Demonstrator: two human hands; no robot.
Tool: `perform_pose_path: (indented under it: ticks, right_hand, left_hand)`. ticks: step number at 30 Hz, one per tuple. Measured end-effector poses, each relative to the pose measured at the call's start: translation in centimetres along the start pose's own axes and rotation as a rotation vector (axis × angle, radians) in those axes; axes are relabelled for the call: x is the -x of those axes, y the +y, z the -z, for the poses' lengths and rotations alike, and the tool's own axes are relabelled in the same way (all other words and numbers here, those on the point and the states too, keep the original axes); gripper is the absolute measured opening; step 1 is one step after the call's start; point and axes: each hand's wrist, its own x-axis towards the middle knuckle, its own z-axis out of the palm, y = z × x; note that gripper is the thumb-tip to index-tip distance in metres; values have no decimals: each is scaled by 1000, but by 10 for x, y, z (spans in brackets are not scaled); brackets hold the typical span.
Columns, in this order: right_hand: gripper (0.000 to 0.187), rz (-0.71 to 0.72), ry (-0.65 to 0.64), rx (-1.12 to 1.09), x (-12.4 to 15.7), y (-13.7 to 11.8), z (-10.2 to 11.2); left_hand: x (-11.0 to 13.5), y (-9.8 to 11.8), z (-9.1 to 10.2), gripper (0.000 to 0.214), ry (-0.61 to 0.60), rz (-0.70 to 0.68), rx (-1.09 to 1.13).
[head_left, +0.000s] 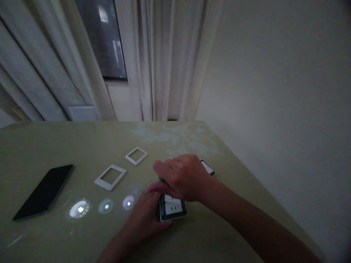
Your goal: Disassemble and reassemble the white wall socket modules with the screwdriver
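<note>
A wall socket with a white slotted face and a black border is held low over the table by my left hand. The fingers and thumb of that hand close around its left side and near edge. Above the socket's far end is my right hand, curled into a fist. A bit of green shows below its index finger; the rest of what it grips is hidden. Beyond my right wrist lies a second black-and-white piece, partly covered by the hand.
Two white square frames, a nearer one and a farther one, lie left of my hands. A dark flat tablet-like slab rests at far left. The glossy table meets a wall on the right; curtains hang behind.
</note>
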Motion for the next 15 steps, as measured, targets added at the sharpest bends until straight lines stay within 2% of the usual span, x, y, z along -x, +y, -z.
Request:
perform_pose_path:
  ticks: [2,3,7,9,15]
  right_hand:
    - [33,-54,0,-2,5,-3,-1]
    - [29,-36,13,-24,8,-4,-1]
    - [28,33,136,-99,15,-4,-4]
    - [30,23,156,-113,17,-4,-6]
    - [32,-75,145,-194,19,-10,-10]
  left_hand:
    - [1,-2,1,70,-26,-42,4]
    - [2,-3,2,70,-16,-61,23]
    - [6,0,2,29,116,-75,192]
    - [7,-2,-3,23,147,-60,269]
    - [13,-30,-24,35,256,4,361]
